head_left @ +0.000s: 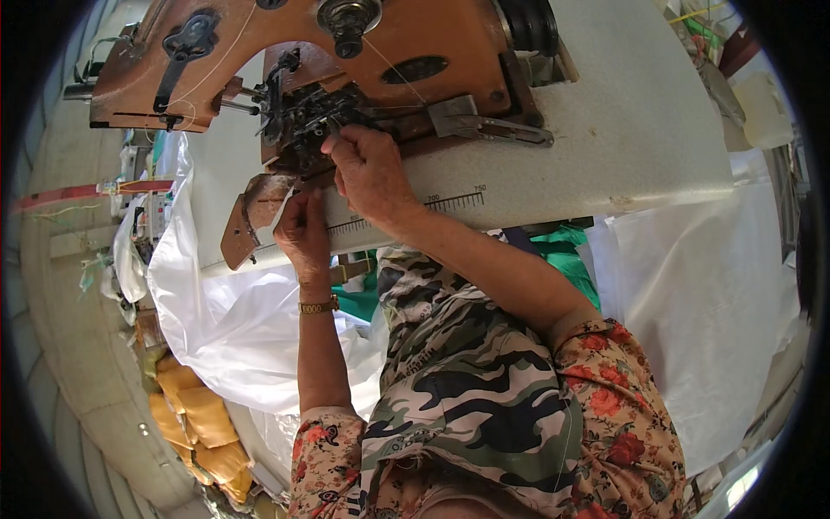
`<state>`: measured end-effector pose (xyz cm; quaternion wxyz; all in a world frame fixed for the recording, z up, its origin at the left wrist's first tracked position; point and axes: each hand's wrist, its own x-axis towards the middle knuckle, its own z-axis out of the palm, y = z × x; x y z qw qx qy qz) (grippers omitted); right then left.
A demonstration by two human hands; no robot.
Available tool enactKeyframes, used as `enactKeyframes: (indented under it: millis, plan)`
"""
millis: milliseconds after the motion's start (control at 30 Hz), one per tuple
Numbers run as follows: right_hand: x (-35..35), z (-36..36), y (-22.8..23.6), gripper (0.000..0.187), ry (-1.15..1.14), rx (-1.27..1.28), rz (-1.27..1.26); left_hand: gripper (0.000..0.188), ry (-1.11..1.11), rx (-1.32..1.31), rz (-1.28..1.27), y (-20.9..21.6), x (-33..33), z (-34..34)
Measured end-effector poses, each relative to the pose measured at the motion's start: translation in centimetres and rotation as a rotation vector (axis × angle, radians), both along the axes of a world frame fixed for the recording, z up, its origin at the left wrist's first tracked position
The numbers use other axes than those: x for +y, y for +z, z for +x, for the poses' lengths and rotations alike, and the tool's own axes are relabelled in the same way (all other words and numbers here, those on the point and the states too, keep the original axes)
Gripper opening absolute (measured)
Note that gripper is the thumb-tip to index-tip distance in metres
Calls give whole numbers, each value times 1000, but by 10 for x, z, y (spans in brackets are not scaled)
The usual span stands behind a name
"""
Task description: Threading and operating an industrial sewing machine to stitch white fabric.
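Observation:
An orange-brown sewing machine stands on a pale table, its dark metal looper mechanism exposed at the base. My right hand is closed, thumb and fingers pinched at the mechanism's near right side; what lies between them is too small to make out. Lower and to the left, my left hand pinches with fingertips beside an orange cover plate that hangs swung out at the table's front edge. Anything in that pinch is hidden. A thin white thread runs down the machine's body.
A printed ruler scale runs along the front of the table. White fabric drapes below on the left, and more white sheeting hangs on the right. Orange-yellow bundles lie at lower left. A black handwheel sits at upper right.

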<state>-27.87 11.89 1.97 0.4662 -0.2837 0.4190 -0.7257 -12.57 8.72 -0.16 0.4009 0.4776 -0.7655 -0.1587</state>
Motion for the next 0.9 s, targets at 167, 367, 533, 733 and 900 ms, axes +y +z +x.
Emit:
enactKeyframes:
  millis: [167, 367, 533, 733, 900]
  plan:
    - [4, -1, 4, 19, 23, -47, 6, 11, -14, 12, -8, 1, 1, 0]
    - [8, -3, 5, 20, 47, -65, 0, 12, 25, -20, -7, 3, 1, -1]
    - [10, -6, 4, 20, 71, -77, 5, 12, 13, -16, -1, 2, 1, -2]
    - [6, -5, 4, 20, 86, -74, -2, 11, 8, -28, -48, 4, 3, -3]
    - [5, -4, 3, 19, 72, -81, 2, 11, 15, -24, 15, 4, 2, 0]
